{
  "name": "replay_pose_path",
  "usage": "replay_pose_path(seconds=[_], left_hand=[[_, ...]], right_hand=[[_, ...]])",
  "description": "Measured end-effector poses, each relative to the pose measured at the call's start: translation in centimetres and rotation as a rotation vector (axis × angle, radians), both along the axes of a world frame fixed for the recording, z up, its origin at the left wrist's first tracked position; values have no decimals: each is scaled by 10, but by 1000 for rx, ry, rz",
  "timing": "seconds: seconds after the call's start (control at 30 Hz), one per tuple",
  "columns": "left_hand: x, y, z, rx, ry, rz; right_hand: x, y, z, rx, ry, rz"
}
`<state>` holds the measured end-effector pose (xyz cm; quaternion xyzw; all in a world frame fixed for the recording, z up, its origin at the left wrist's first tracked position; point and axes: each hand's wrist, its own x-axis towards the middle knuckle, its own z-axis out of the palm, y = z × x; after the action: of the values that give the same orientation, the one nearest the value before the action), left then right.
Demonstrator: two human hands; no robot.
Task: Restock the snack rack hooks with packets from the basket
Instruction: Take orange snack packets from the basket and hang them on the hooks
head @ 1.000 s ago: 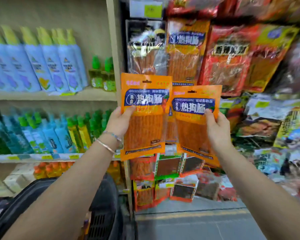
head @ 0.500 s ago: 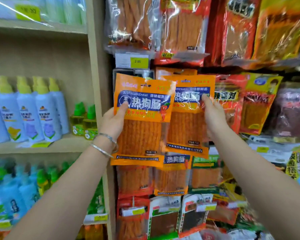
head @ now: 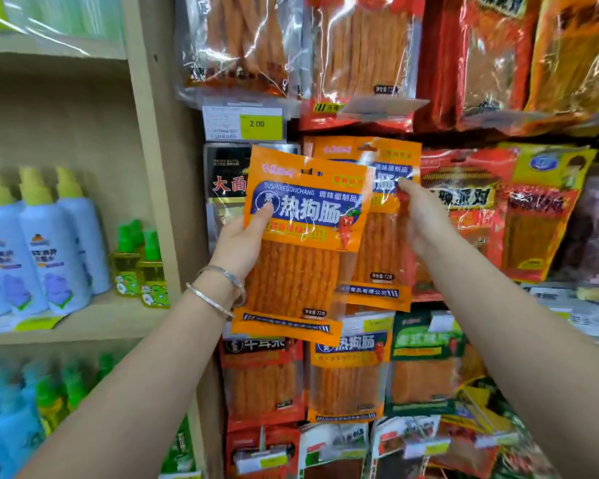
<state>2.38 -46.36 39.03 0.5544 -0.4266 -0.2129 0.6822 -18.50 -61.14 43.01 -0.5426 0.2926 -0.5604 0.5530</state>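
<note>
Your left hand [head: 242, 247] grips the near orange packet [head: 301, 243] in reserve, your right hand [head: 426, 221] pinches the second packet [head: 382, 243] against the matching hung packets [head: 336, 149] behind — hanging step under way, by my judgement — next, thread its top hole onto the hook, hidden here.

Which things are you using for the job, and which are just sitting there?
For the job:
- left hand gripping front orange packet
- right hand holding rear orange packet

Just there:
- white spray bottles
- green-capped bottles
- price tag
</note>
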Motion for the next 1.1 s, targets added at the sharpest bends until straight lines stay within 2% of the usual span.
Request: replay_pose_path(seconds=[0.13, 0.27, 0.33, 0.43, 0.53, 0.7, 0.83, 0.87, 1.1], left_hand=[[-9, -7, -3, 36, -3, 11], [-23, -14, -7, 57, -47, 4], [-31, -18, -9, 61, -65, 4], [-45, -22, -10, 81, -93, 2], [-58, -26, -3, 38, -176, -25], [-64, -27, 22, -284, -377, 77], [-66, -28, 51, -234, -856, 202], [-67, -30, 57, -225, -924, 224], [-77, -36, 79, -180, -988, 292]], right_hand=[[-3, -4, -13, -168, 126, -219], [-13, 5, -33, -350, 71, -437], [-15, 8, -38, -366, 46, -350], [-13, 13, -36, -293, 71, -98], [-10, 14, -28, -268, 86, 0], [-15, 6, -11, -393, 96, -138], [-16, 3, 7, -471, 138, -183], [-14, 2, 11, -476, 132, -179], [-5, -7, 37, -501, 101, -193]])
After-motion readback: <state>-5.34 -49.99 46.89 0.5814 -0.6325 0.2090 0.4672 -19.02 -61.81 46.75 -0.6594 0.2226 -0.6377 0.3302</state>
